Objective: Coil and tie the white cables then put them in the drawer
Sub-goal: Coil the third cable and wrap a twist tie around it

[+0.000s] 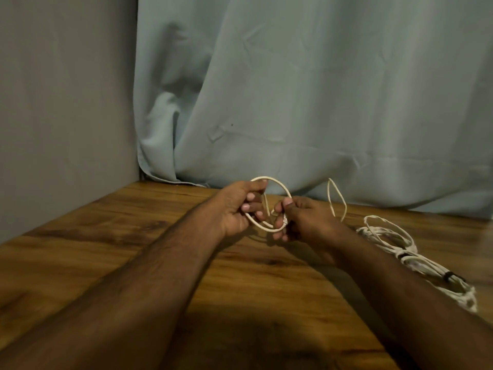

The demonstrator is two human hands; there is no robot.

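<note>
- My left hand (236, 209) and right hand (304, 220) hold a thin white cable coiled into a round loop (280, 185) just above the brown wood-grain surface (106, 236).
- My left fingers (249, 206) curl round the loop's left side; my right fingers (280, 209) pinch it where the strands cross.
- A loose end of that cable (337, 198) arcs up beside my right hand.
- A second bundle of white cables bound with dark ties (416, 257) lies on the surface to the right, apart from my hands.
- A pale blue-grey curtain (320, 89) hangs behind the surface; a plain grey wall (66, 102) stands on the left.
</note>
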